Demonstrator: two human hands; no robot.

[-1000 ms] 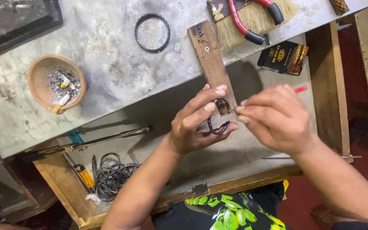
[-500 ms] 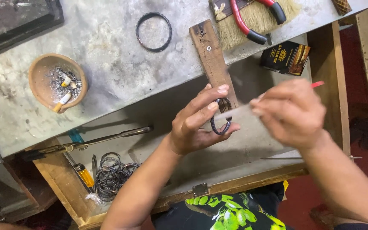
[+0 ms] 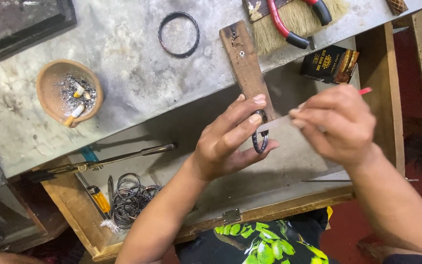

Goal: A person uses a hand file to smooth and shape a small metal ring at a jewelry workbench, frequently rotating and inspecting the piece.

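Far left on the grey tabletop [image 3: 123, 58]: clay ashtray [image 3: 69, 92] with butts and ash. Near left, in the open wooden drawer [image 3: 74, 215]: long metal tongs [image 3: 103, 161] lying left-right, yellow-handled screwdriver [image 3: 98, 198], heap of dark wire bangles [image 3: 130, 198].

Centre far: single dark bangle [image 3: 179, 34] flat on the tabletop, well apart from the hands. Just right of it, wooden bench peg [image 3: 246, 66] jutting off the tabletop edge toward the near side.

Left hand [image 3: 230, 142] closed on a small dark ring [image 3: 260, 139], pinched between thumb below and fingers above, held edge-on to camera, braced at the near tip of the peg. Ring plane runs roughly far-near.

Right hand [image 3: 338, 124] closed narrow around a slim file [image 3: 282, 122] with a red handle tip [image 3: 365, 91]. File long axis left-right, slightly tilted up to the right, pale end meeting the ring at its far rim. Crosses the ring plane about square. Right hand just right of ring; left hand on it.

Far right: brush [image 3: 299, 19] with red-handled pliers [image 3: 294, 24] on top, dark small box [image 3: 330, 63] on the drawer ledge. A thin metal rod [image 3: 328, 181] lies near the drawer front. Nothing between file and ring.
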